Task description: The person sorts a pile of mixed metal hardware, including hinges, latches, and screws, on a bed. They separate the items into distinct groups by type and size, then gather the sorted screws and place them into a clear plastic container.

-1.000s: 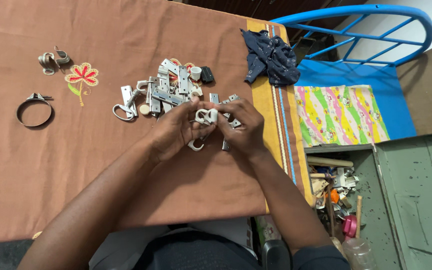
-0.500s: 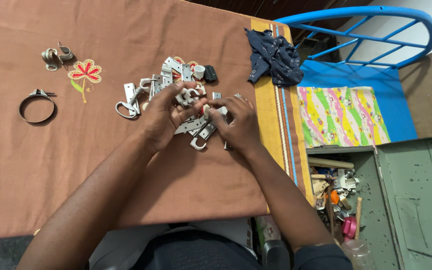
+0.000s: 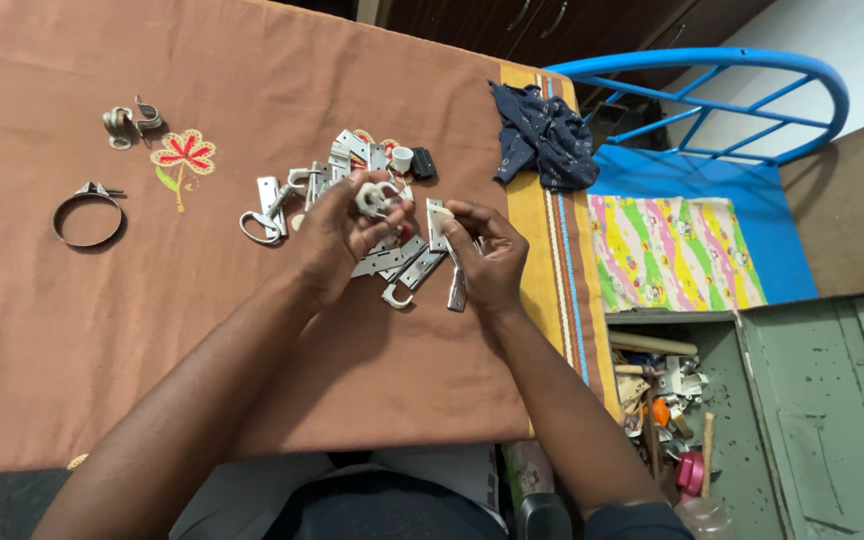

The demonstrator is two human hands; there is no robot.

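Note:
A heap of small metal parts (image 3: 352, 170), flat brackets, hooks and clips, lies on a brown tablecloth (image 3: 152, 330). My left hand (image 3: 337, 235) is above the heap and holds a few white curved clips (image 3: 374, 198) between thumb and fingers. My right hand (image 3: 492, 255) sits just to the right and pinches a flat grey metal bracket (image 3: 437, 222) upright at its fingertips. A white hook (image 3: 395, 296) and a metal strip (image 3: 457, 288) lie on the cloth below the hands.
A metal hose clamp ring (image 3: 87, 215) and two bent metal clips (image 3: 127, 122) lie at the left beside an embroidered flower (image 3: 184, 153). A dark crumpled cloth (image 3: 542, 125) sits at the table's right edge. A blue chair (image 3: 692, 180) and an open box of tools (image 3: 667, 400) stand to the right.
The hands have drawn apart: the left kept the white clips and lifted them, the right reached into the heap and picked up a flat bracket.

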